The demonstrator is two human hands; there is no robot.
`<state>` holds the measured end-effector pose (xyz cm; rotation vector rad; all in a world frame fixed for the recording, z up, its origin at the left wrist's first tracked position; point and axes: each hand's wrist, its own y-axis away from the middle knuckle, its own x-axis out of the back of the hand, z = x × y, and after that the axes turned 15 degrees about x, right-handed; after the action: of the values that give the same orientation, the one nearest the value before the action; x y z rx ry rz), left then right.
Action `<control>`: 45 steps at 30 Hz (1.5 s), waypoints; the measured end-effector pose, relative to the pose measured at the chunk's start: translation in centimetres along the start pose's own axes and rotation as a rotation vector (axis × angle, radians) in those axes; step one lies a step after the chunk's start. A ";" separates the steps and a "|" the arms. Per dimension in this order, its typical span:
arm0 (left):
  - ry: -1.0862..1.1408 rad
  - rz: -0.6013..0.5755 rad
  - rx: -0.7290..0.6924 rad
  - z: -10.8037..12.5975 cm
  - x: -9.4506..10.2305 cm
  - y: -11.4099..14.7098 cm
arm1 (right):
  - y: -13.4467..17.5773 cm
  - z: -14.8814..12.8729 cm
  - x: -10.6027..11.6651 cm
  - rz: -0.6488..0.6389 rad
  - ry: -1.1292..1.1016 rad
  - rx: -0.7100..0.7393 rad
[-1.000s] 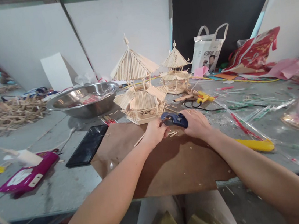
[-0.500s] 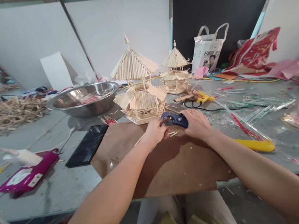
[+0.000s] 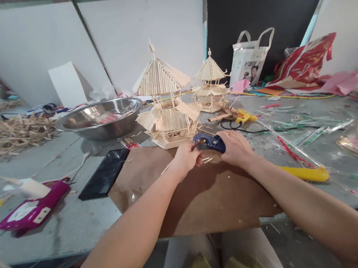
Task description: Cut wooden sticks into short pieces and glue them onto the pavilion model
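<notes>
My right hand [image 3: 237,149] is wrapped round a blue hand cutter [image 3: 214,143], whose metal jaw end points left. Close against that jaw, my left hand [image 3: 187,158] is pinched shut on a thin wooden stick [image 3: 167,167]; its tail sticks out beside the wrist, and the end at the jaws is hidden by the fingers. Short cut pieces of stick [image 3: 207,160] lie below the cutter on a brown board [image 3: 208,196]. Just beyond my hands stands a two-tiered pavilion model [image 3: 167,122] built of wooden sticks.
A smaller stick pavilion [image 3: 211,87] stands behind. To the left are a steel basin [image 3: 108,128], a heap of sticks [image 3: 15,134], a black phone [image 3: 104,174] and a purple power strip [image 3: 39,207]. Rightward lie a yellow glue gun [image 3: 245,115], clear plastic tubes [image 3: 309,135] and a yellow handle [image 3: 307,173].
</notes>
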<state>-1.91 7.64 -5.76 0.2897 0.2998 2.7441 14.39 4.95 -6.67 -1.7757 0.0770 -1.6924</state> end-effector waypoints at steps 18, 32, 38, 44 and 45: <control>0.037 -0.029 0.008 0.5 -0.1 0.3 | 0.0 -0.3 0.3 -0.006 0.096 -0.008; 0.037 -0.040 0.011 0.4 0.1 0.3 | -0.1 -0.7 0.7 -0.135 0.073 -0.097; 0.062 -0.033 0.019 0.3 0.1 0.1 | -0.2 -1.0 0.6 -0.200 0.062 -0.144; 0.100 -0.077 0.037 0.3 0.1 0.0 | -0.2 -1.0 0.4 -0.241 0.082 -0.152; 0.105 -0.082 0.033 0.4 0.1 0.1 | -0.2 -0.9 0.4 -0.244 0.086 -0.151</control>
<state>-1.98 7.70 -5.38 0.1393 0.3767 2.6798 13.54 4.55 -6.30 -1.8838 0.0278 -1.9827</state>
